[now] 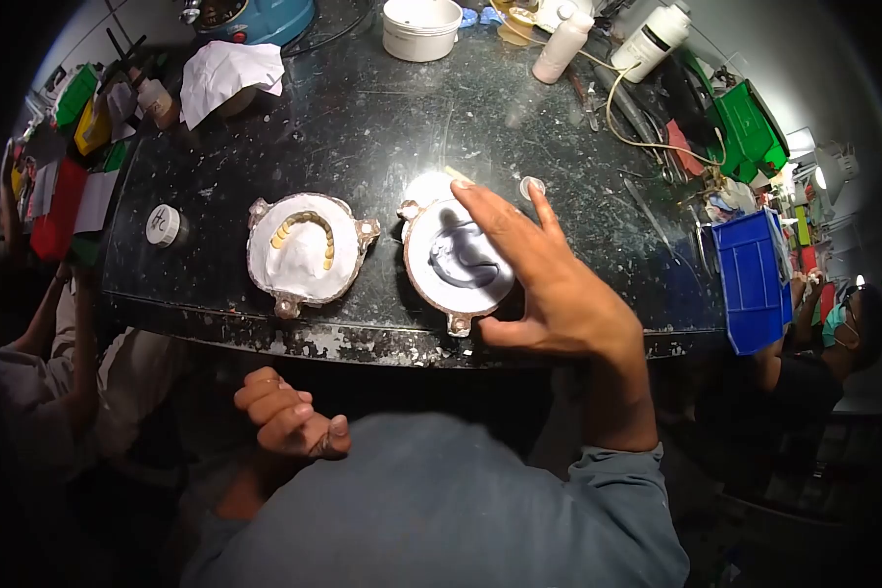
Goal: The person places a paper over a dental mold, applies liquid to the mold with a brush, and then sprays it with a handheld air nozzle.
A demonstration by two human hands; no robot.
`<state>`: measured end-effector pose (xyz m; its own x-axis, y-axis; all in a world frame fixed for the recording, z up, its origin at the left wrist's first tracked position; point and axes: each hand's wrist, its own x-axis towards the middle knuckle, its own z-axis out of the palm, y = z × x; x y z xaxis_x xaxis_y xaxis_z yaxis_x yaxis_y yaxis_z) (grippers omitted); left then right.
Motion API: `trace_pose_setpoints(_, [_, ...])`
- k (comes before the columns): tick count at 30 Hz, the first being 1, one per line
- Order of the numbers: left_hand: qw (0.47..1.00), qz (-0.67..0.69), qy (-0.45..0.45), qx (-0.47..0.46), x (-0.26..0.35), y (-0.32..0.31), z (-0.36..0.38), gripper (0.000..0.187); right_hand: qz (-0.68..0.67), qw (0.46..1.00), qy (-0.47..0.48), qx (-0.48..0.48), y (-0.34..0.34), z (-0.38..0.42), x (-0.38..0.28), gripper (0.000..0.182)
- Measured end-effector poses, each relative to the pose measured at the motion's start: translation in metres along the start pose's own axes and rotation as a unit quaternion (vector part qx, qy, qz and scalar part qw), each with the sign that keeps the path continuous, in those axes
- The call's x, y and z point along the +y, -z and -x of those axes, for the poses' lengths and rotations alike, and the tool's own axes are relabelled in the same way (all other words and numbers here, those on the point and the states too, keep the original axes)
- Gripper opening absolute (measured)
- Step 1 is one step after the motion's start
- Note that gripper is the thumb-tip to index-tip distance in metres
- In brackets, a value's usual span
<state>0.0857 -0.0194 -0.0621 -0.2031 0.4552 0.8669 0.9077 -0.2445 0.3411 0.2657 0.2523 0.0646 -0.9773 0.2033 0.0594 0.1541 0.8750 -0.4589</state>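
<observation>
My right hand (559, 294) is spread around the right side of a round dental flask half (415, 279), thumb by its near lug and index finger over its far rim. White plaster fills this half, with a shadowed, horseshoe-shaped hollow (465, 260) in it. To its left lies a second flask half (265, 269), holding a white plaster cast with a yellowish arch of teeth (329, 250). Below the table edge, in front of my body, my left hand (289, 416) has its fingers curled in, with nothing visible in them.
A small white lidded jar (164, 225) stands at left. Behind are a white tub (421, 31), crumpled white paper (230, 78) and plastic bottles (563, 47). A thin cable (612, 103) crosses the back right. Blue bin (750, 279) hangs at the right edge; people sit either side.
</observation>
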Motion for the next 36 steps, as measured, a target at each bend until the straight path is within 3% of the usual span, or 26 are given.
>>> trace_pose_setpoints(2, [0.999,-0.022,0.038,-0.004,0.000,0.006,0.001,0.044,0.023,0.999,-0.022,-0.006,-0.006,-0.002,-0.008,0.116])
trace_pose_setpoints(4, [0.997,-0.037,0.048,0.055,-0.006,0.005,0.001,0.041,0.031,0.989,-0.109,0.099,-0.014,0.001,-0.019,0.121])
trace_pose_setpoints(8, [0.981,-0.072,-0.124,0.129,-0.047,0.040,-0.028,0.035,0.049,0.974,-0.104,0.196,0.005,0.004,-0.005,0.124])
trace_pose_setpoints(9, [0.971,-0.073,-0.173,0.145,-0.062,0.059,-0.037,0.033,0.063,0.961,-0.120,0.242,0.014,0.003,0.004,0.104])
trace_pose_setpoints(11, [0.940,-0.080,-0.242,0.227,-0.087,0.105,-0.059,0.033,0.050,0.955,-0.175,0.234,0.028,0.000,0.024,0.071])
trace_pose_setpoints(12, [0.924,-0.086,-0.267,0.262,-0.090,0.133,-0.082,0.033,0.052,0.954,-0.176,0.238,0.031,-0.005,0.031,0.071])
trace_pose_setpoints(14, [0.897,-0.070,-0.320,0.298,-0.085,0.181,-0.131,0.034,0.025,0.968,-0.188,0.165,0.036,-0.010,0.044,0.042])
trace_pose_setpoints(18, [0.882,-0.038,-0.359,0.304,-0.070,0.203,-0.167,0.035,-0.024,0.970,-0.194,0.143,0.037,-0.015,0.056,0.028])
trace_pose_setpoints(23, [0.880,-0.019,-0.366,0.302,-0.068,0.207,-0.180,0.036,-0.051,0.968,-0.196,0.146,0.022,-0.013,0.068,0.026])
trace_pose_setpoints(25, [0.880,-0.018,-0.368,0.299,-0.067,0.207,-0.183,0.037,-0.097,0.950,-0.172,0.243,0.012,-0.010,0.074,0.024])
trace_pose_setpoints(30, [0.880,-0.014,-0.367,0.302,-0.065,0.209,-0.178,0.039,-0.174,0.914,-0.189,0.313,0.014,-0.008,0.089,0.016])
trace_pose_setpoints(33, [0.879,-0.012,-0.367,0.304,-0.065,0.209,-0.183,0.040,-0.321,0.877,-0.142,0.328,0.016,-0.005,0.089,0.019])
trace_pose_setpoints(36, [0.877,-0.021,-0.374,0.300,-0.062,0.215,-0.178,0.042,-0.333,0.869,-0.148,0.333,0.021,-0.003,0.099,0.026])
